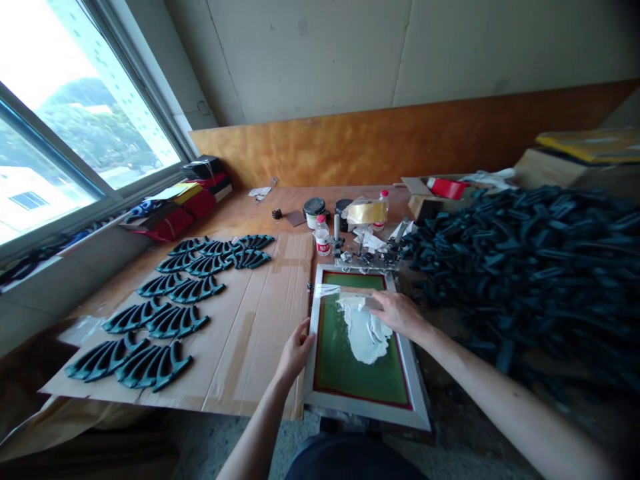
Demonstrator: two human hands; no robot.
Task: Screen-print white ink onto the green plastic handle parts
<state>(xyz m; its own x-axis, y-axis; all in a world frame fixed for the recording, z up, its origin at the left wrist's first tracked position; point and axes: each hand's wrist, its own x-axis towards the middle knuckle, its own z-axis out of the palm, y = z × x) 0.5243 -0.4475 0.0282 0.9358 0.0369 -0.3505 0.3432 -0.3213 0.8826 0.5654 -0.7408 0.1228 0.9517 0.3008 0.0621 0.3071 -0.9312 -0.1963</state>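
Note:
A screen-printing frame (418, 400) with pale metal edges and a green mesh lies flat in front of me. A thick patch of white ink (367, 337) covers the middle of the mesh. My right hand (399, 313) grips the right end of a squeegee (354, 292), which lies across the upper part of the mesh at the top of the ink. My left hand (296, 350) has its fingers curled at the frame's left edge, holding it. What lies under the screen is hidden.
Dark fan-shaped ribbed pieces (173, 322) lie in rows on cardboard (265, 340) to the left. A large pile of dark pieces (520, 267) fills the right. Behind the frame stand a metal clamp (337, 230), a red-capped bottle (322, 239) and a tub (315, 210).

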